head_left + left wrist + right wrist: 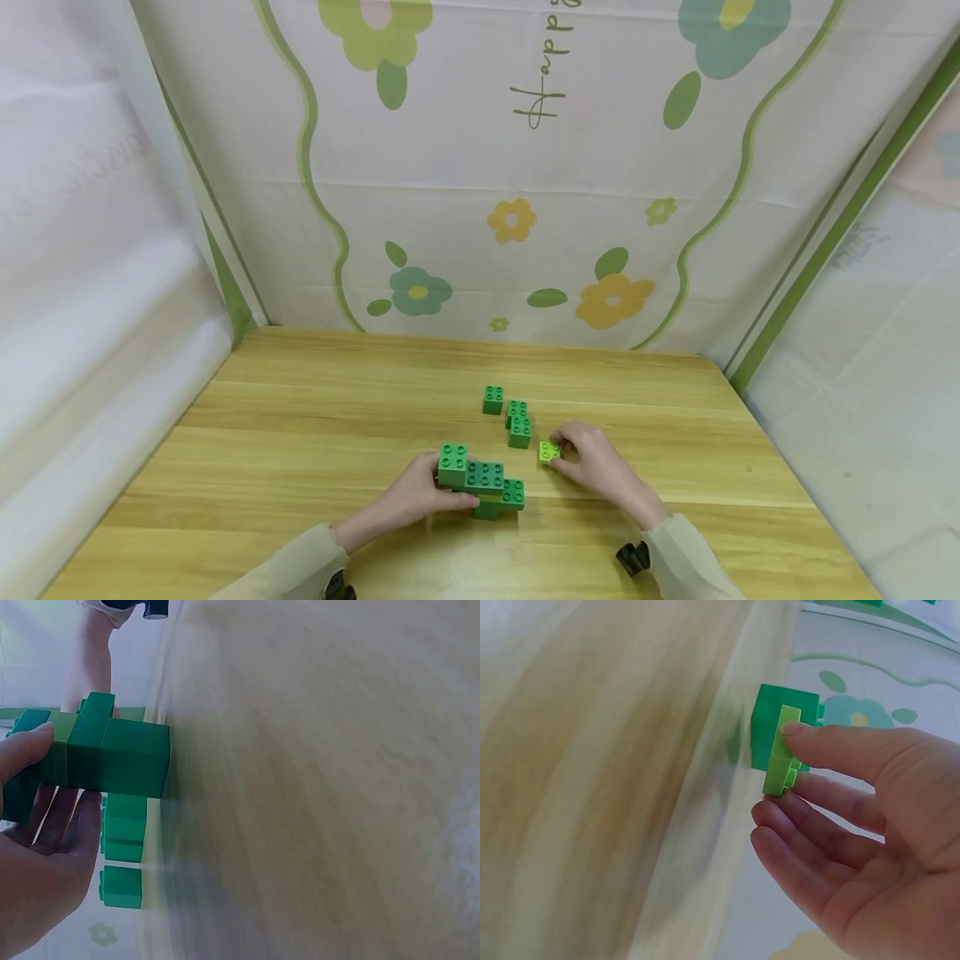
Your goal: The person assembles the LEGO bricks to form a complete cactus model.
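Covering part of a green brick build (483, 477) in the lower middle of the head view, the left hand (417, 490) hides some of its lower bricks; only a sliver of a yellow-green layer shows between the darker ones. A small lime brick (548, 452), right of the build, is partly masked by the fingertips of the right hand (594, 460), and whether it touches the bench (300, 408) is hard to tell. Both beige sleeves (693, 562) run off the bottom edge, as does the black device (339, 588) on the left wrist. The left hand reaches in from the lower left, gripping the build between thumb and fingers. The right hand reaches in from the lower right, pinching the lime brick with the thumb on one face and the other fingers curved below, as the right wrist view shows; there the lime brick blocks part of a darker green brick behind it. Above the build in the head view stand a lone green brick (492, 400) and, to its lower right, a nearer green brick (519, 433) partly hiding a farther green brick (517, 409). A flower-printed cloth (442, 150) fills the top, its lettering cut off.
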The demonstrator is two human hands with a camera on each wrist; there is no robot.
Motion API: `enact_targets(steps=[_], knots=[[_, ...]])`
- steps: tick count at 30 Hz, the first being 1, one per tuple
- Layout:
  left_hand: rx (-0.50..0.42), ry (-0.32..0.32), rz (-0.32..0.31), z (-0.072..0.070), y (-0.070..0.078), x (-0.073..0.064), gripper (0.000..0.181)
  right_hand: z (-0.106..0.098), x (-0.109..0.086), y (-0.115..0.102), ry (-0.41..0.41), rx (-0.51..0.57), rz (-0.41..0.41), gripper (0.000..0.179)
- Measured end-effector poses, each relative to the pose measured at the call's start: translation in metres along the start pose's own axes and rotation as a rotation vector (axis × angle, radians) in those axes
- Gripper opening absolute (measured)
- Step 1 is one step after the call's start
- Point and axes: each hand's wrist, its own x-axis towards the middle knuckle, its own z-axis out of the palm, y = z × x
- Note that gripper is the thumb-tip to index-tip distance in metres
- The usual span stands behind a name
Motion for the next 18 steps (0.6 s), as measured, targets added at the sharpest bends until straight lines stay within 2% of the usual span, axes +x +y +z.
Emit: enact_targets(steps=[11,18], knots=[[0.021,0.017,0.0,0.001,-0.001,0.001,0.046,-0.012,-0.012,-0.019,0.013,0.009,-0.069,0.027],[0.0,0.022,0.012,0.002,-0.002,0.001,0.045,-0.017,-0.017,-0.03,0.033,-0.005,-0.126,0.028]])
